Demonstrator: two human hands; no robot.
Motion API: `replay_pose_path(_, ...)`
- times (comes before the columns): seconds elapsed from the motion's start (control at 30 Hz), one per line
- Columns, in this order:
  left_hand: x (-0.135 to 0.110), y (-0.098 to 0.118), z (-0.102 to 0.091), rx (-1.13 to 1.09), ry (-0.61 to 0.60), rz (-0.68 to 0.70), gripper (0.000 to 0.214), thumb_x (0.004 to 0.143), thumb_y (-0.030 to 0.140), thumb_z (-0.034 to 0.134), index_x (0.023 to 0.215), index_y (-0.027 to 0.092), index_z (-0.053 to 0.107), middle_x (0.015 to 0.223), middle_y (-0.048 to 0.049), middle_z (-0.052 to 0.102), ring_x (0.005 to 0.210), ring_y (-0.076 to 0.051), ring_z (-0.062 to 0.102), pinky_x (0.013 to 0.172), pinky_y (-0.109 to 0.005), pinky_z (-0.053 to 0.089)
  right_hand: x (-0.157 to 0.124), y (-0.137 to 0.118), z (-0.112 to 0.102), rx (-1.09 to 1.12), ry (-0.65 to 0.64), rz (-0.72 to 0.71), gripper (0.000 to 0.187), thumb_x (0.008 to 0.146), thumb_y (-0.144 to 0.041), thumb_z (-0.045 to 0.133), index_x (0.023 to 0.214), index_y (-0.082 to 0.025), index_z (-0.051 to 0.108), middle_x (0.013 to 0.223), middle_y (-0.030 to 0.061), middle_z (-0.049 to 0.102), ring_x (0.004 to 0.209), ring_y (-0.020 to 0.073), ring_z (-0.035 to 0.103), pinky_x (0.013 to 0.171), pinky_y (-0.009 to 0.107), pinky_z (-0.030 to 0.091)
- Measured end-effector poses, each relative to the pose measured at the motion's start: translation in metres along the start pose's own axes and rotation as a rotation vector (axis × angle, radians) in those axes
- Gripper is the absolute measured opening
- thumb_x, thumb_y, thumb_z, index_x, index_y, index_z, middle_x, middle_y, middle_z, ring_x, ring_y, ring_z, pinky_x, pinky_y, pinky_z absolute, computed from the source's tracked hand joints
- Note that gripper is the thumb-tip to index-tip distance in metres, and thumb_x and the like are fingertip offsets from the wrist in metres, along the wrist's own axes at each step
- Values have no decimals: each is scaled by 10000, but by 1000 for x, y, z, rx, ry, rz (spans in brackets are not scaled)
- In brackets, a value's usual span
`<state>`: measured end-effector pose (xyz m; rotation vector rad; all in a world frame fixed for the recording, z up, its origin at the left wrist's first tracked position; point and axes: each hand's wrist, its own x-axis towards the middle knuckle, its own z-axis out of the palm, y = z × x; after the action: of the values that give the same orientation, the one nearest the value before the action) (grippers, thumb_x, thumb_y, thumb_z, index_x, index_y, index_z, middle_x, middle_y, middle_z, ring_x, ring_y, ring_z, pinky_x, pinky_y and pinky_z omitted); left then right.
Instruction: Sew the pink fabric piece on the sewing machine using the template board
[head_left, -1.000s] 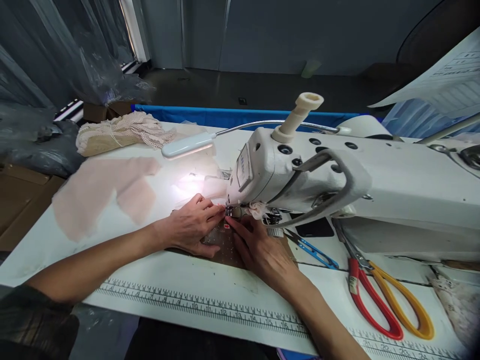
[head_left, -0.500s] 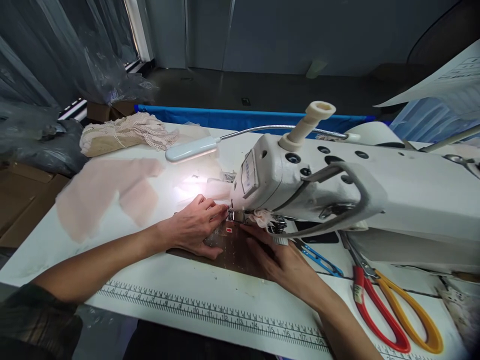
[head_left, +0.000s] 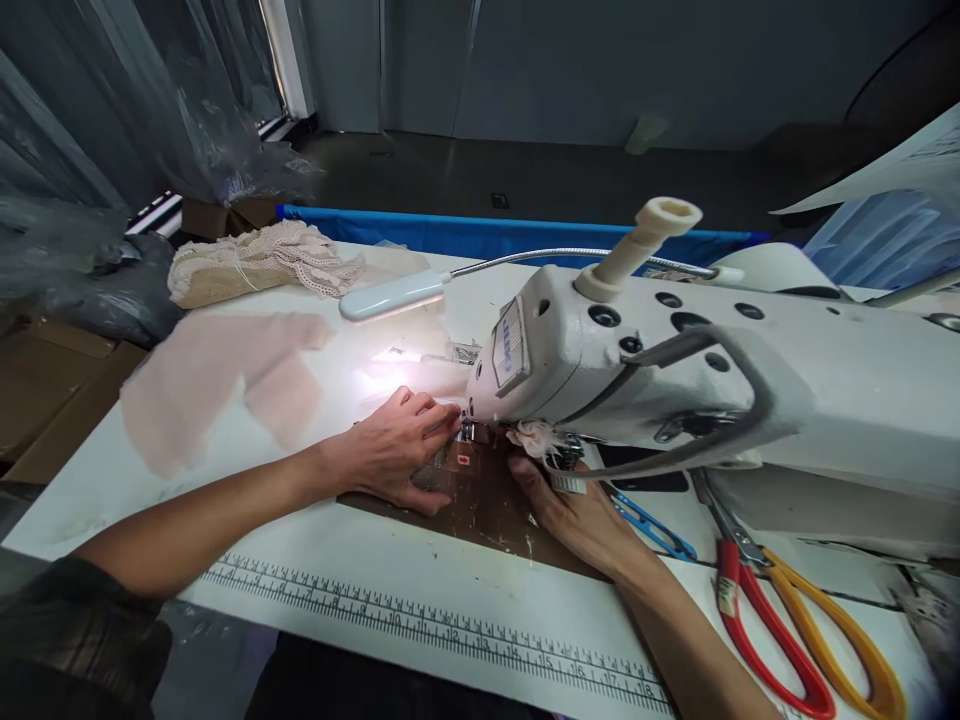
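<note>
My left hand [head_left: 400, 450] lies low on the brown bed plate [head_left: 487, 510], its fingertips by the presser foot [head_left: 469, 428] of a white sewing machine [head_left: 622, 370]. Its thumb is spread apart from the bent fingers, so the hand is open. Sheer pale pink fabric [head_left: 435, 378] stretches behind these fingers, toward the needle area. Right of the foot, my right hand [head_left: 574, 515] reaches beneath the machine head with its thumb on the plate side. Machine parts and a bunched pink scrap [head_left: 536, 437] hide most of its fingers; whether it holds anything is hidden.
A lit lamp [head_left: 394, 297] hangs over the table. Sheer pink pieces [head_left: 217, 380] and a tied lace bundle [head_left: 262, 262] lie left. Blue thread snips [head_left: 656, 528] and red-and-orange-handled scissors [head_left: 780, 600] lie right. A ruler strip [head_left: 435, 635] runs along the front edge.
My right hand has drawn back rightward from the presser foot, and its fingers have gone further behind the machine parts. My left hand stays beside the foot. The camera view has shifted slightly.
</note>
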<state>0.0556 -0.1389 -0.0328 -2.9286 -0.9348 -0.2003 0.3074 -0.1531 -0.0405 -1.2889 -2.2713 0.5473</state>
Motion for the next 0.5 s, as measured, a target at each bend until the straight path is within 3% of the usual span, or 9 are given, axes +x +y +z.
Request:
replay_pose_path(0.1, -1, 0, 0, 14, -1, -20, 751, 839, 684, 453, 1243, 57, 539, 1258, -197, 508, 972, -300, 498, 779, -419, 412, -1, -5, 4, 64, 31, 62, 305, 923, -416, 475, 932, -187, 677, 927, 87, 706, 866, 242, 668, 729, 337, 549)
replay_pose_path(0.3, -2, 1, 2, -63, 6, -59, 691, 858, 624, 462, 1281, 80, 498, 1305, -193, 505, 1018, -305, 509, 817, -422, 404, 2, 8, 13, -21, 191, 62, 259, 902, -372, 472, 789, -210, 639, 765, 60, 655, 720, 221, 620, 654, 329, 508)
replay_pose_path(0.5, -2, -2, 4, -245, 24, -76, 858, 842, 540, 550, 1472, 69, 207, 1420, -212, 445, 1310, -334, 384, 1019, -458, 344, 0, 15, 17, -101, 236, 20, 243, 896, -354, 462, 767, -207, 606, 755, 57, 651, 712, 220, 609, 647, 329, 492)
